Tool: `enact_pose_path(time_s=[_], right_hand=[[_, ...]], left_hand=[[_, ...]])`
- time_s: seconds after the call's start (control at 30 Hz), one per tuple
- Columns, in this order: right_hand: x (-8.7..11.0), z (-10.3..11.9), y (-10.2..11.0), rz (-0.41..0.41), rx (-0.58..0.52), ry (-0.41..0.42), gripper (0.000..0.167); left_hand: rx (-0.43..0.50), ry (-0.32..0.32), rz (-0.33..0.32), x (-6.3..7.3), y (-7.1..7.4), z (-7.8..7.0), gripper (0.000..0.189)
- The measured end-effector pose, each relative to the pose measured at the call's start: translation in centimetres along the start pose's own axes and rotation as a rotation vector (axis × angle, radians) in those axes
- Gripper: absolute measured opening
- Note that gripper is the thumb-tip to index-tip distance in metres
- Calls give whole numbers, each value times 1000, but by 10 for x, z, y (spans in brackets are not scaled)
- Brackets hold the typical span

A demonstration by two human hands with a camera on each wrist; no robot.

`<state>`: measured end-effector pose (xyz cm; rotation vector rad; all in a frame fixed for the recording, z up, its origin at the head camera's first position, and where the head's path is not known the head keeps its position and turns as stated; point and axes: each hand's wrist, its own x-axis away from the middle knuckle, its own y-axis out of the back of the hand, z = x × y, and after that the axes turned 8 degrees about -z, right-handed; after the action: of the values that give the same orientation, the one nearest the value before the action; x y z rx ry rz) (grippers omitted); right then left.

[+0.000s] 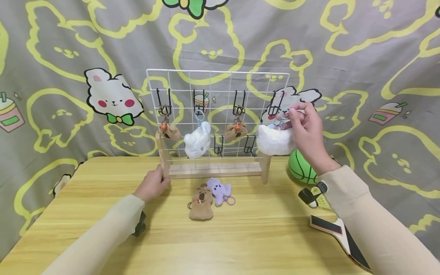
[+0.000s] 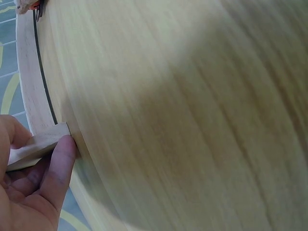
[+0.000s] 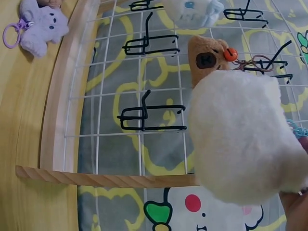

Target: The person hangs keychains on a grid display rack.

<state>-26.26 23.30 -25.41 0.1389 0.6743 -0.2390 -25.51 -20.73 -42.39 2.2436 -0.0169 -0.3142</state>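
Note:
My right hand [image 1: 307, 130] pinches the light-blue ring and chain of a white plush keychain [image 1: 275, 140], close by the upper right black hook [image 1: 275, 105] of a white wire grid rack [image 1: 210, 71]. In the right wrist view the fluffy white plush [image 3: 240, 139] covers most of the fingers. Low on the other side, my left hand [image 1: 153, 184] grips the rack's wooden side piece [image 1: 161, 152], thumb and fingers around its end [image 2: 38, 144] in the left wrist view. A brown plush [image 1: 170, 131], a white one [image 1: 197, 141] and another brown one [image 1: 236, 131] hang along the upper hooks.
Before the rack, a brown plush [image 1: 201, 208] and a purple plush keychain [image 1: 220, 191] lie on the wooden table [image 1: 258, 236]. Rightward are a green ball [image 1: 302, 168], a yellow shuttlecock [image 1: 323, 202] and a paddle [image 1: 338, 233], partly under my right forearm. Lower hooks [image 3: 151, 118] carry nothing.

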Motion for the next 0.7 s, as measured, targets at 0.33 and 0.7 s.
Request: enact_pose_path(time_s=[0.33,0.7], right_hand=[[0,-8,-5,22,117,-64,5],[3,-16,0,-24,164,-111,4]], left_hand=[[1,13,-5,0,0,-3,36],[18,18,-8,1,0,1,42]])
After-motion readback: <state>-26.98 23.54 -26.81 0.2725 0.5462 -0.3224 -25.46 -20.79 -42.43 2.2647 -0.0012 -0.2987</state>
